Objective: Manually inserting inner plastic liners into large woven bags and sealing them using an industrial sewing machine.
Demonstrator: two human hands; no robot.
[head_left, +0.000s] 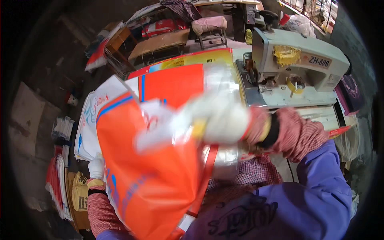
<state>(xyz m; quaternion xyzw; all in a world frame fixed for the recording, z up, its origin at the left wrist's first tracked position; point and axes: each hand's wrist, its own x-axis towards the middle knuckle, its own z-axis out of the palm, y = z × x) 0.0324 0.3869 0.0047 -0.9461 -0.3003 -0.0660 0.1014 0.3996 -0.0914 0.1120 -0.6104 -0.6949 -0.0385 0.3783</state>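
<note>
A large orange-red woven sack (pixel 148 180) with blue print and a white edge rises in front of me, bent and tilted. At its left edge is my left hand (pixel 96 168) in a white glove, closed on the sack; the sack hides part of its fingers. My right hand (pixel 220 120), also white-gloved, is over the sack's upper right side and blurred by motion. Something pale and shiny shows by its fingers, too smeared to name. Beneath lie another orange-red sack (pixel 176 82) and clear plastic film (pixel 220 76). White printed sacks (pixel 86 128) lie to the left.
A sewing machine (pixel 300 60) stands on the table at right, with a yellow tape roll (pixel 295 85) on it. A padded stool (pixel 209 26) and wooden bench (pixel 160 42) are farther back. Bundled sacks (pixel 60 184) stand low at left.
</note>
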